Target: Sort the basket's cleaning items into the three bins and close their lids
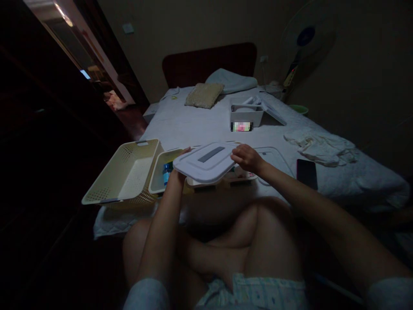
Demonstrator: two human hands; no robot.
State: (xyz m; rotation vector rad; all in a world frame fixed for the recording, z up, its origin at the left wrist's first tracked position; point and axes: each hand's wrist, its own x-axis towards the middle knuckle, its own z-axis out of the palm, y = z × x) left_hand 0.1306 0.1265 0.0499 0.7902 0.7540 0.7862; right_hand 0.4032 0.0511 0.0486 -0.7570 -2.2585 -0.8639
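Observation:
A white plastic lid (193, 165) with a grey strip across its middle is held between my two hands, tilted above the bins. My left hand (181, 168) grips its left edge, mostly hidden beneath it. On the right, my right hand (245, 156) has its fingers closed on the lid's right edge. Under the lid stand several small bins; the left bin (155, 183) holds a blue bottle (166, 174). Parts of the other bins and their contents are covered by the lid. A clear lid (277, 161) lies on the bed behind my right forearm.
A cream perforated basket (121, 170) stands at the left on the bed (200, 125). Farther back is a white box (247, 116) with things inside and a lid leaning on it. A phone (306, 173) and crumpled cloth (325, 148) lie at right; a pillow (204, 95) lies farther back.

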